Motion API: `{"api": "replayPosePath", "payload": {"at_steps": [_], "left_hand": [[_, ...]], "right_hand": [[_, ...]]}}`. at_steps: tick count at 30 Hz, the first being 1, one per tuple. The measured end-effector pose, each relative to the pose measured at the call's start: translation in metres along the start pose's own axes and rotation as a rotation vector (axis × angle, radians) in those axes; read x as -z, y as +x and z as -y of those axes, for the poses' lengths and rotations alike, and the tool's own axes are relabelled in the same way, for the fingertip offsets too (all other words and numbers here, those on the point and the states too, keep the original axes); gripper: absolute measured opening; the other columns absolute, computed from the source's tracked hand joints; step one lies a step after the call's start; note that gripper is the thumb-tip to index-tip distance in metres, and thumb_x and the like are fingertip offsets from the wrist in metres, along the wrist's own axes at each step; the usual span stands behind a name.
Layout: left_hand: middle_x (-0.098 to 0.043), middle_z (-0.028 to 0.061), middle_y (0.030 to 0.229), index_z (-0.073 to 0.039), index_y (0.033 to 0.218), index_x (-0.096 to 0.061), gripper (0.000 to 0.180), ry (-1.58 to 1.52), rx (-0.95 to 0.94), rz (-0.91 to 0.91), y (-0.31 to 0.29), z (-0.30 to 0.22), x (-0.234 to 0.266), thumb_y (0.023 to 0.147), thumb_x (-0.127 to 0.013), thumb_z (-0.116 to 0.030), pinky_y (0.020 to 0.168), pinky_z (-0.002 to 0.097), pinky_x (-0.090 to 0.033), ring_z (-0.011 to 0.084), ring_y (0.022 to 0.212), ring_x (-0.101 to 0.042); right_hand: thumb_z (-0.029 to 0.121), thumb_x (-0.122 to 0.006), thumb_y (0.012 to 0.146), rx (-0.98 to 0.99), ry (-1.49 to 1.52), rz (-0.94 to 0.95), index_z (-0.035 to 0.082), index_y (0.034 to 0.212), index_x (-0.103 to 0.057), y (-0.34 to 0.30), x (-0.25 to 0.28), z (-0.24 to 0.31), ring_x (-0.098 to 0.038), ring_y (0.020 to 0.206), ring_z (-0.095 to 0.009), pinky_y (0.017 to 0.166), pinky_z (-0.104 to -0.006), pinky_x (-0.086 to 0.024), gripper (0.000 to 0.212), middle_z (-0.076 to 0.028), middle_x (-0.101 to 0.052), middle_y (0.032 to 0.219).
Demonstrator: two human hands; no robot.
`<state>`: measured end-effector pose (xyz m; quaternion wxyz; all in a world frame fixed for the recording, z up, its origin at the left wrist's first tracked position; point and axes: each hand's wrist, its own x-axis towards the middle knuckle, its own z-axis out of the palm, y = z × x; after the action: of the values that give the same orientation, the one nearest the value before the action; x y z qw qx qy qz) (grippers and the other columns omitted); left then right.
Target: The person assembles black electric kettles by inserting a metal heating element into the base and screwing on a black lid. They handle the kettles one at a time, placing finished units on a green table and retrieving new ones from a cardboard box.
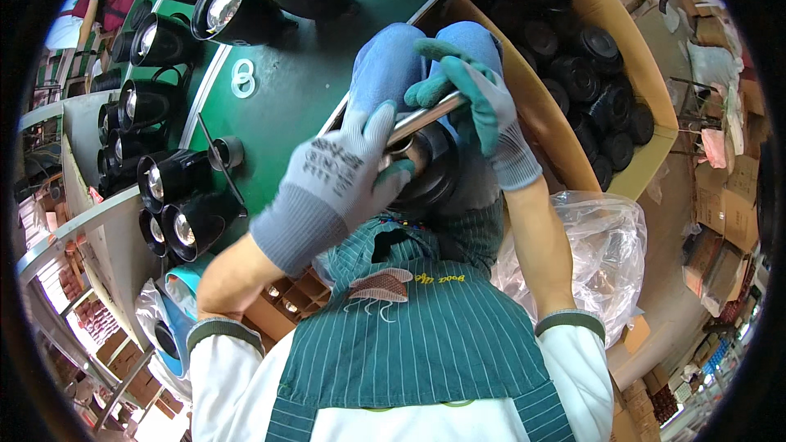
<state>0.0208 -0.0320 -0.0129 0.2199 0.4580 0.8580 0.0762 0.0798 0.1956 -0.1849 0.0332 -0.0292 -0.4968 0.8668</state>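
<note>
On my lap, between my denim-clad knees, rests a round black part (pixel 438 172). A shiny metal bar (pixel 424 117) slants across it, its lower end meeting a metal fitting (pixel 417 151) at the part's top. My left hand (pixel 332 176), in a grey glove, closes around the bar's lower end beside the fitting, thumb below and index finger above. My right hand (pixel 483 106), in a grey-green glove, has its fingers bent round the bar's upper end. The gloves hide much of the bar's ends and the part's far side.
Several black lamp housings (pixel 237 12) with mirror-like domes stand on the green table (pixel 286 106) at left. Two white rings (pixel 243 78) and a thin dark rod (pixel 219 155) lie there too. At right, a cardboard box (pixel 647 90) holds black round parts, near a clear plastic bag (pixel 602 245).
</note>
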Motion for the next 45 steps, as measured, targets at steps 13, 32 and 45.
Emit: {"api": "replayPosePath", "payload": {"at_steps": [13,32,45], "left_hand": [[-0.069,0.015,0.081,0.0,0.118,-0.071,0.033,-0.67,-0.205,-0.372,0.028,0.085,-0.043,0.109,-0.051,-0.025,0.067,0.0336,-0.056,0.0271,0.071,-0.072],[-0.072,0.0185,0.1,-0.001,0.103,-0.075,0.057,-0.826,-0.329,0.197,0.156,0.03,-0.046,0.105,-0.053,-0.053,0.087,0.038,-0.054,0.0282,0.095,-0.069],[-0.076,0.0115,0.111,-0.011,0.12,-0.074,0.042,-0.96,-0.882,-0.251,0.193,-0.009,-0.084,0.102,-0.055,-0.043,0.099,0.0418,-0.052,0.0293,0.107,-0.07]], "right_hand": [[0.03,-0.057,0.1,0.179,-0.045,0.28,-0.004,0.115,-0.072,-0.062,-0.058,0.054,-0.073,0.093,-0.022,0.086,-0.0347,-0.059,0.04,-0.022,-0.068,0.125],[0.039,-0.076,0.069,0.281,-1.112,0.875,0.017,0.067,-0.059,-0.045,-0.106,0.09,-0.056,0.069,-0.018,0.089,-0.0452,-0.049,0.028,0.002,-0.047,0.061],[0.049,-0.063,0.092,0.226,-0.917,0.64,0.01,0.087,-0.068,0.013,-0.159,0.063,-0.067,0.065,-0.024,0.065,-0.0365,-0.051,0.04,-0.007,-0.067,0.071]]}}
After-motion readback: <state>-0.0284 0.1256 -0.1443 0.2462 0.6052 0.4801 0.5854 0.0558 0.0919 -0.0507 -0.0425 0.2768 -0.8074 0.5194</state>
